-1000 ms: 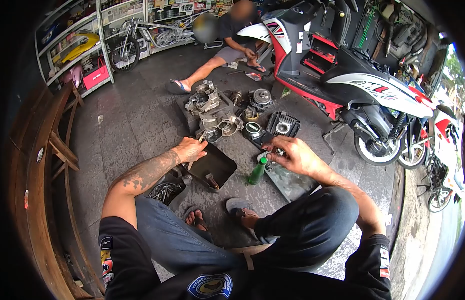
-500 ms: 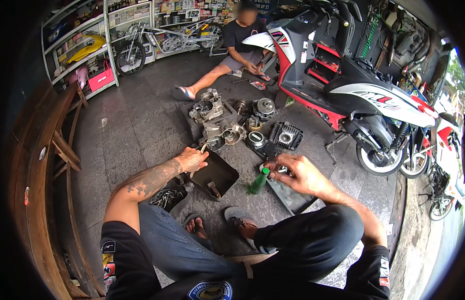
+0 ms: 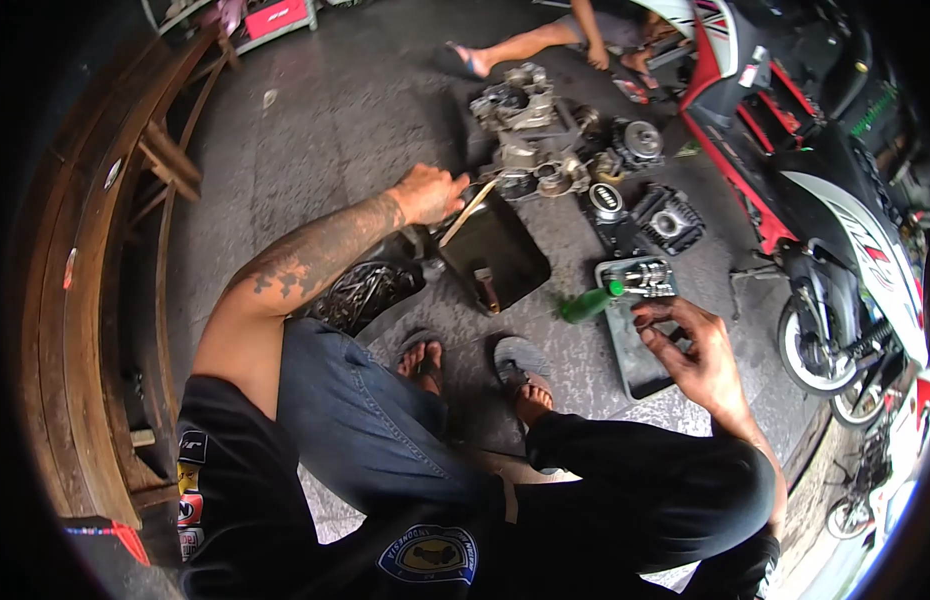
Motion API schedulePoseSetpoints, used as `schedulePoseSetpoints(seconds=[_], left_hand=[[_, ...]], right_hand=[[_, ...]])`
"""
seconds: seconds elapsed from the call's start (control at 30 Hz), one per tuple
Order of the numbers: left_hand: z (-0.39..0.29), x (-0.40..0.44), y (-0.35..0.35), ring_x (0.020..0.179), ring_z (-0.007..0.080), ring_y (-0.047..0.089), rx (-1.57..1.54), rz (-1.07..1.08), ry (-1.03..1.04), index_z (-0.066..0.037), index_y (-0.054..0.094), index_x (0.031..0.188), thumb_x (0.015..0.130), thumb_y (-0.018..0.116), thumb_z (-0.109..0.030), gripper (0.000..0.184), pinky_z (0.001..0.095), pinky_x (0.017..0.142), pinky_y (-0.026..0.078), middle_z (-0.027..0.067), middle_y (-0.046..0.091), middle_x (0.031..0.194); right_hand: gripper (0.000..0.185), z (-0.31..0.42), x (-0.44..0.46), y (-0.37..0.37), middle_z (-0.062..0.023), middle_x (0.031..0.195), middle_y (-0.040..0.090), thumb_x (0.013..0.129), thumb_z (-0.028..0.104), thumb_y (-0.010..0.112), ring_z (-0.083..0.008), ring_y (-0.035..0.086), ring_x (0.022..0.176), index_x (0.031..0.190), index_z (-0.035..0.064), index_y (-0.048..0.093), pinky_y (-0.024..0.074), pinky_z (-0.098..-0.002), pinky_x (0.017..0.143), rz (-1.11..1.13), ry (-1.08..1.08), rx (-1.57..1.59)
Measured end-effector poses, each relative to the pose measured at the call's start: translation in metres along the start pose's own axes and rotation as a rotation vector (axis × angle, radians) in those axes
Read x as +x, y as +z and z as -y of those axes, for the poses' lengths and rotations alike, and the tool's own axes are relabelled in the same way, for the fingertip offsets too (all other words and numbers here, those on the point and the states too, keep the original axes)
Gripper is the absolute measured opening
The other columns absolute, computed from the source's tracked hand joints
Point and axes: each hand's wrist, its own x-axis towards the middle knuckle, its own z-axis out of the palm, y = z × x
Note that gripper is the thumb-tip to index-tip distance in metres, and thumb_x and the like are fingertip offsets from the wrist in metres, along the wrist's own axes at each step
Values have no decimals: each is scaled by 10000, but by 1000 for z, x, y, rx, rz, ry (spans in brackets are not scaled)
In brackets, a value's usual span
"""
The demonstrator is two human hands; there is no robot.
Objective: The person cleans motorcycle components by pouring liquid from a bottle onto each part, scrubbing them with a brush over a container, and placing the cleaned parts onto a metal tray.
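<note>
My left hand point(image 3: 430, 194), fingers loosely bent, is beside a pale stick point(image 3: 468, 213) that leans across the corner of a dark tray point(image 3: 520, 235). No object shows in this hand. A brush point(image 3: 487, 290) lies in the same tray. Over the right side of a grey tray point(image 3: 625, 358) is my right hand point(image 3: 693, 352), thumb and fingers curved and apart, with nothing visible between them. Metal parts point(image 3: 640, 277) lie at that tray's far end. Between the trays is a green bottle point(image 3: 588, 303) with a green cap, slanted in the view and partly blurred.
Engine casings point(image 3: 520, 130), a round metal part point(image 3: 638, 143) and a finned part point(image 3: 669, 219) lie beyond the trays. A black container point(image 3: 370, 292) holds small metal pieces. A wooden bench point(image 3: 105, 230) runs left; a scooter point(image 3: 755, 215) stands right. Another person's leg point(image 3: 520, 47) extends behind.
The view has tilted down and turned, shifting the floor objects rightward. My left hand has moved off the pale stick, which now shows more fully. My right hand is farther from the bottle's cap.
</note>
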Motion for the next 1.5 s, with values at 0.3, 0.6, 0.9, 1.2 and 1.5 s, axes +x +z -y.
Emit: schedulePoseSetpoints(seconds=[0.3, 0.6, 0.9, 1.2, 1.5], left_hand=[[60, -31, 5, 650, 321, 620, -5, 153, -291, -44, 515, 1092, 929, 536, -303, 307, 437, 580, 490, 97, 620, 688], [52, -93, 1, 524, 190, 549, -219, 44, -485, -118, 498, 949, 945, 510, -390, 272, 349, 537, 442, 43, 522, 572], [-40, -219, 131, 726, 306, 639, -567, -70, -1156, -106, 566, 1024, 907, 570, -258, 191, 381, 637, 491, 138, 636, 785], [-34, -239, 207, 975, 323, 567, -33, 33, -956, -112, 628, 1000, 728, 623, -129, 272, 459, 801, 440, 77, 621, 1007], [-16, -270, 155, 855, 260, 647, -472, -134, -1392, -124, 650, 896, 821, 597, -88, 99, 356, 745, 490, 99, 663, 893]], right_hand=[[218, -46, 45, 50, -94, 910, 678, 830, 39, 662, -178, 670, 844, 1048, 33, 646, 517, -300, 713, 157, 192, 293], [175, -122, 58, 176, -111, 960, 664, 845, 48, 631, -241, 674, 813, 1020, 45, 641, 531, -302, 582, 139, 149, 298], [146, -139, 75, 235, -131, 969, 667, 846, 40, 629, -253, 678, 810, 989, 12, 631, 529, -316, 597, 120, 227, 386], [178, -155, 55, 235, -121, 958, 676, 859, 47, 612, -201, 674, 833, 1034, 24, 638, 511, -278, 617, 154, 470, 395], [191, -158, 56, 235, -93, 961, 670, 886, 47, 592, -143, 654, 787, 1072, 17, 625, 514, -265, 596, 155, 483, 444]])
